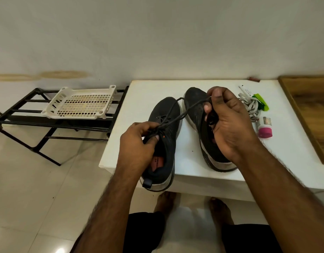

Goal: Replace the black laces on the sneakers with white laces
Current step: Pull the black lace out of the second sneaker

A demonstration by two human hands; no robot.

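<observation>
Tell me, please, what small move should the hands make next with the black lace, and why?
Probably gather the rest of the black lace into a bundle and set it aside. It hangs free between the left hand and right hand, apparently threaded through neither sneaker, while the white laces wait on the table.

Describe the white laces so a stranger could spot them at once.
Start at the white table with two dark sneakers. Right of the right hand, near the table's far edge, lies a loose pale bundle: the white laces. It touches a green clip, above a pink-capped tube.

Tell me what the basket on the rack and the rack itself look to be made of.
Basket: cream moulded plastic by the look, matte, its base a grid of punched slots. Rack: probably metal tubing painted black, judging by its thin straight bars with a slight sheen.
</observation>
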